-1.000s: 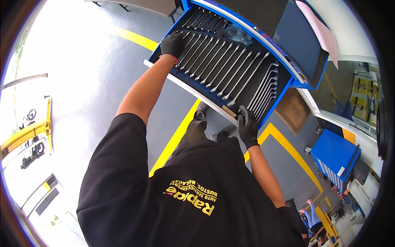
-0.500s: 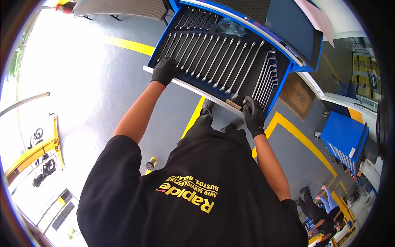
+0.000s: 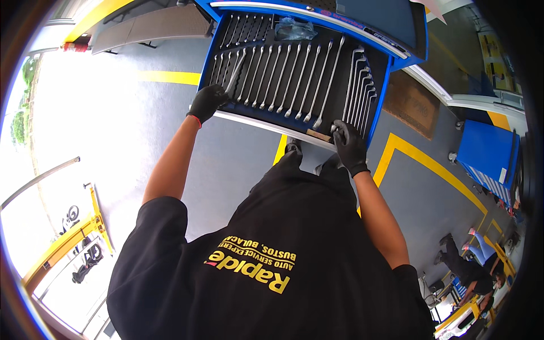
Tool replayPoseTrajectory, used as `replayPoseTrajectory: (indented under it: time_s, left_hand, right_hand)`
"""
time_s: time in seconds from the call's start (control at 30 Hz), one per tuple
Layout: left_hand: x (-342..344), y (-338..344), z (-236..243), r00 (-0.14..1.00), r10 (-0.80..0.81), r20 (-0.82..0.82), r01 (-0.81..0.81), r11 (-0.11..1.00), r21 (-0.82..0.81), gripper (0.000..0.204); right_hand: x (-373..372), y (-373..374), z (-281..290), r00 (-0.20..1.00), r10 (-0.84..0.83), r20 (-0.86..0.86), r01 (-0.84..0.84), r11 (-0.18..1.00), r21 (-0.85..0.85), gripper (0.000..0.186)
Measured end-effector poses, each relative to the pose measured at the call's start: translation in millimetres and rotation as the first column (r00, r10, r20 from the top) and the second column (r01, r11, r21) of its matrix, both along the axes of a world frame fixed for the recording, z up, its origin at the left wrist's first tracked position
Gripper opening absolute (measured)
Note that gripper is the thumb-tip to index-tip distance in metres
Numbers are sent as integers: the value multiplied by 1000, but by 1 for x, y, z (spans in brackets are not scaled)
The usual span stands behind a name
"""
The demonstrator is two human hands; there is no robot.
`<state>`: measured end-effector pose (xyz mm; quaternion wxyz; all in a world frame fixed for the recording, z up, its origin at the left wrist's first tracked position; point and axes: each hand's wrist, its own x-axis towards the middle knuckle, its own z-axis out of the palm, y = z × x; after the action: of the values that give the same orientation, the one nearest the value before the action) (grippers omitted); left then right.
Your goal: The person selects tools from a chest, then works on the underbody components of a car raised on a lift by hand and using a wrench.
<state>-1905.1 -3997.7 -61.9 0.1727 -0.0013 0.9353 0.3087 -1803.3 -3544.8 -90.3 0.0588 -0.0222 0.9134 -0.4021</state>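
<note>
My gloved left hand (image 3: 208,101) is closed at the drawer's near-left corner, on a silver wrench (image 3: 236,72) that slants up out of the row. My gloved right hand (image 3: 350,146) is at the near-right edge, fingers curled by the lower ends of nested offset wrenches (image 3: 358,90); what they grip is too small to make out. The open blue drawer (image 3: 383,85) holds several rows of combination wrenches (image 3: 283,79) on black lining, a clear bluish plastic bag (image 3: 294,29) at the back and a narrow tan block (image 3: 318,135) along the front.
The tool chest (image 3: 412,39) stands behind the drawer. A mat (image 3: 413,107) lies right of it, near a blue cabinet (image 3: 487,153). A long bench (image 3: 136,34) is at upper left, a yellow lift arm (image 3: 68,241) at left. Other people (image 3: 470,272) are at lower right.
My left hand has moved back and left toward the drawer's front corner, and a wrench now slants from its fingers. My view has shifted; my right hand stays at the drawer's right front.
</note>
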Motion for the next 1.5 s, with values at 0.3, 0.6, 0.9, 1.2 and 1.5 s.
replayPoseTrajectory:
  time_s: [0.3,0.6,0.9,1.2,1.5]
  left_hand:
    - [25,14,89,886,292,360,-443,763,470,15]
    - [42,37,73,884,362,295,-467,701,539,17]
    - [6,33,4,922,41,-384,-81,993,-90,12]
    - [25,39,30,956,246,-158,-254,967,-34,13]
    - [27,37,-8,950,79,-302,-126,982,-139,17]
  right_hand:
    - [-3,-3,8,996,-53,-73,62,989,132,23]
    - [2,-3,-4,983,-35,-178,54,993,104,24]
    - [-2,1,1,991,-8,-134,22,995,100,25]
    - [1,0,5,999,-26,-28,28,996,85,28]
    - [1,-5,1,994,-38,-107,46,997,69,28]
